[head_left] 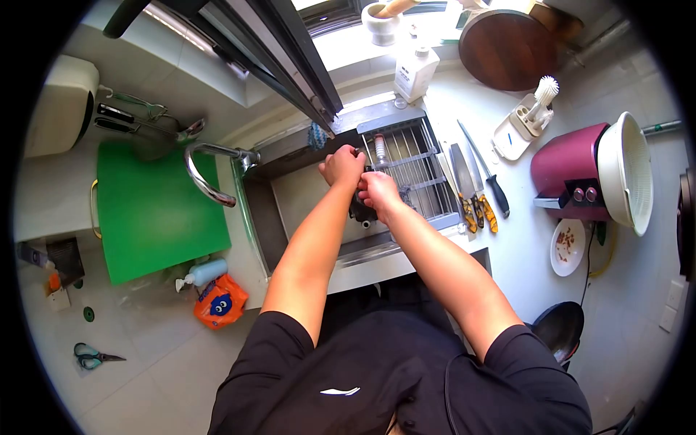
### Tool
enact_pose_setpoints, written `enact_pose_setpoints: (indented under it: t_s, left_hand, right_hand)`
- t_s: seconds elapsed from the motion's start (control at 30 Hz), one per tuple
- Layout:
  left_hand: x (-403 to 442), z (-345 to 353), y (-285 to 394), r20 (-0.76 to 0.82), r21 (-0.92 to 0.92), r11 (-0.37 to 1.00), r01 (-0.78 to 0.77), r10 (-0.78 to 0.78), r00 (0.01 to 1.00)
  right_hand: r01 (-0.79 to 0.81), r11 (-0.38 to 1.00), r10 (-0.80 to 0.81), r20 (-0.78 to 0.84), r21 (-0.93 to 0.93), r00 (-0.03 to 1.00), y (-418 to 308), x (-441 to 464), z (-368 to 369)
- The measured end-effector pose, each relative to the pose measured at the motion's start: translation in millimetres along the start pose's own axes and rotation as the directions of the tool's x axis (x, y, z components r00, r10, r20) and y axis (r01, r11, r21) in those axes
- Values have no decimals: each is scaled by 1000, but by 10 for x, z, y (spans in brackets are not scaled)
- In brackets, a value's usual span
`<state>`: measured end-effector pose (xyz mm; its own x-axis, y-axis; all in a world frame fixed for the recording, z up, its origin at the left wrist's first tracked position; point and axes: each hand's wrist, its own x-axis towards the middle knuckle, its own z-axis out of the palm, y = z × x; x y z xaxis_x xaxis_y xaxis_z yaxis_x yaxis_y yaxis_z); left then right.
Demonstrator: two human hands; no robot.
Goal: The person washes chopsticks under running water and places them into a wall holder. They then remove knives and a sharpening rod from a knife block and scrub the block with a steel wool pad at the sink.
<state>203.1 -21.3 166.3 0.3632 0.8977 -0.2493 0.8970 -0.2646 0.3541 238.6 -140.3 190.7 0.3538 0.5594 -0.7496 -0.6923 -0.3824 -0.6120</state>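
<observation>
We look down on a sink, where the left hand and the right hand come close together beside a metal rack. Both hands are curled inward around a small dark object over the sink, partly hidden; we cannot tell what either one pinches. To the rack's right, we see knives on the counter; far left, a green board.

Round wooden board near back right corner of counter; white bottle at back edge; maroon appliance toward right edge, white plate beside, bits perhaps food
</observation>
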Motion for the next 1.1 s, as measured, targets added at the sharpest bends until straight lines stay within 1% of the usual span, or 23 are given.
enact_pose_setpoints:
  t_s: [0.03,0.1,0.17,0.23,0.3,0.33,0.37,0.4,0.43,0.5,0.53,0.6,0.67,0.7,0.73,0.77,0.8,0.83,0.9,0.97,1.03,1.07,1.1]
  left_hand:
    - [6,-35,36,41,-20,1000,9,-8,999]
    - [-14,-111,91,19,-90,996,10,-9,1000]
    - [-1,-212,176,-44,-240,970,-44,35,998]
    - [-76,-371,254,-45,-277,958,-70,60,997]
    - [-239,-532,279,-147,-329,911,-249,211,966]
    - [-354,-599,295,-216,-379,872,-310,242,946]
    - [-491,-668,287,-212,-378,871,-313,248,945]
    - [-624,-728,250,-315,-363,821,-441,337,887]
    - [-745,-767,220,-419,-338,753,-564,417,807]
    - [-1075,-793,148,-482,-304,672,-676,503,717]
    - [-1217,-691,81,-519,-279,608,-743,556,650]
    - [-1496,-547,4,-515,-287,553,-783,600,612]
    - [-1660,-472,-15,-481,-288,499,-818,663,574]
    - [-1754,-514,33,-426,-288,486,-825,706,565]
    - [-1795,-479,22,-396,-307,455,-836,738,547]
    - [-1834,-442,3,-364,-326,427,-843,767,529]
    - [-1864,-408,-23,-357,-372,436,-820,748,560]
    - [-1848,-351,-89,-360,-376,437,-817,744,563]
    - [-1819,-222,-315,-324,-444,567,-693,620,715]
    - [-1801,-159,-467,-326,-515,673,-531,419,847]
    - [-1712,-68,-634,-187,-568,777,-270,198,962]
    - [-1651,-10,-684,-192,-563,784,-262,184,964]
    - [-1602,55,-741,-128,-580,804,-130,67,989]
  right_hand:
    - [0,1000,0,3,-4,1000,-18,29,-6]
    - [-37,999,38,-32,15,999,-48,55,-31]
    - [-47,998,50,-64,36,997,-73,53,-47]
    - [-140,979,152,-76,146,985,-96,52,-102]
    - [-152,970,161,-30,190,987,-139,14,-124]
    - [-197,948,192,46,248,980,-222,-71,-108]
    - [-248,920,221,119,302,968,-282,-177,-118]
    - [-272,908,226,174,318,959,-335,-279,-144]
    - [-265,909,221,165,323,961,-391,-372,-180]
    - [-263,894,144,323,363,935,-430,-559,-269]
    - [-205,889,50,360,409,932,-379,-634,-299]
    - [-197,888,44,349,416,936,-288,-789,-505]
    - [-102,912,-27,305,397,952,-193,-940,-741]
    - [25,940,-112,241,340,964,-172,-1012,-879]
    - [191,975,-203,99,117,974,-140,-1008,-1044]
    - [312,941,-317,-17,-132,948,-93,-991,-1223]
    - [402,792,-509,-132,-460,850,-49,-978,-1470]
    - [382,551,-699,-160,-742,697,-24,-964,-1742]
    - [280,348,-808,-135,-895,573,-18,-946,-2190]
    - [201,228,-844,-91,-953,528,22,-885,-2538]
    - [130,176,-842,-81,-976,533,47,-834,-2715]
    - [74,189,-825,-117,-979,552,65,-804,-2758]
    - [55,206,-820,-141,-977,554,116,-747,-2818]
